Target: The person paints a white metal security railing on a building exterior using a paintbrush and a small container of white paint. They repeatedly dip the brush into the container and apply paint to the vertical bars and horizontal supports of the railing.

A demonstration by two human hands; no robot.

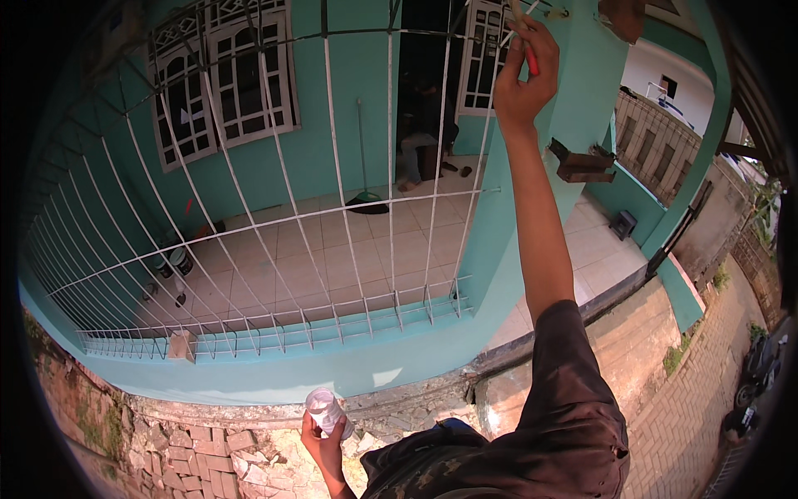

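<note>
My right hand (525, 87) is raised high at the top, closed round a thin tool with a red handle (532, 60), which looks like a paintbrush. Its tip lies against or very near the upper metalwork of the window grille (331, 125); contact is hard to tell. Low down, in front of the turquoise wall, my left hand (326, 449) grips a plastic cup (324, 406) whitened inside. Most of the grille's bars are white, while its top rail (357, 33) looks dark.
Behind the grille lies a tiled porch (274, 258) with a long-handled green broom (366, 200), paint cans (179, 259) and a person in the doorway (420, 145). A turquoise pillar (499, 224) stands by my right arm. Broken paving (199, 457) lies below; motorbikes (748, 382) stand right.
</note>
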